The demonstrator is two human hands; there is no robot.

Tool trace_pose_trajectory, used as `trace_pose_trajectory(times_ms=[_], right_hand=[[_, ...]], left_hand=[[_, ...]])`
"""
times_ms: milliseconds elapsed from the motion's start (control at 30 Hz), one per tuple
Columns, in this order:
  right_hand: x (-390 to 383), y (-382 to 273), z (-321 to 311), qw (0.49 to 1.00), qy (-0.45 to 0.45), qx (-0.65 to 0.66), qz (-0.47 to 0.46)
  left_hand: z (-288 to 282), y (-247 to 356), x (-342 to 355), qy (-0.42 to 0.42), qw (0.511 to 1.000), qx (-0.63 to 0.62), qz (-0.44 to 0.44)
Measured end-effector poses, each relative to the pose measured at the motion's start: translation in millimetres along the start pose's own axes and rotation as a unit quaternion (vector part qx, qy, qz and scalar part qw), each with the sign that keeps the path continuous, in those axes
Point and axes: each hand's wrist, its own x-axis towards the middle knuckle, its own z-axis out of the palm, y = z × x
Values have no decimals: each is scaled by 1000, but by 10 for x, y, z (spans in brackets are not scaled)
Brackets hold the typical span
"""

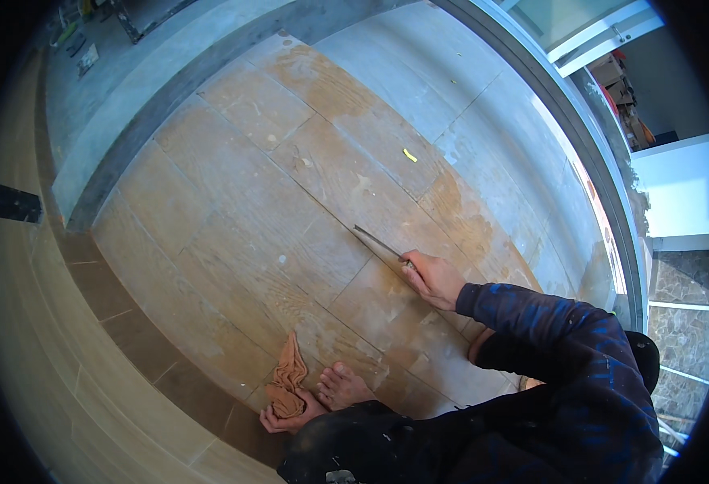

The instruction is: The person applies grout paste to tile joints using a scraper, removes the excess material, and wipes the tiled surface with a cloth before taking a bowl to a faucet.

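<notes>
My right hand is closed around the near end of a thin dark metal tool; its handle is hidden in my fingers, so its exact kind does not show. The tool's tip lies over or just above a joint between wood-look floor tiles. Down at the lower middle, my left hand grips a crumpled orange-brown cloth, with one end of it pointing away from me. Beside the cloth is my bare foot. Wet-looking and dusty pale patches mark the tiles.
A small yellow strip lies on the tiles farther off. A raised grey ledge curves along the left, with a brown tile border below it. At right runs a sliding-door track. A black object juts in at far left.
</notes>
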Motion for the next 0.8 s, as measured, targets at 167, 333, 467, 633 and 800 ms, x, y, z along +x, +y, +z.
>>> trace_pose_trajectory(times_ms=[167,333,467,633,800], right_hand=[[1217,279,-687,992,114,-48,-12],[1961,592,-960,992,78,-102,-22],[1441,743,-790,997,28,-66,-5],[102,1080,-695,990,-21,-53,126],[-1340,1503,-698,971,-94,-122,182]], left_hand=[[316,-283,381,-6,998,46,34],[861,-487,900,-31,989,142,33],[1304,-584,1486,20,996,81,-20],[1892,-663,2119,6,998,62,21],[2477,-628,2732,13,998,67,13]])
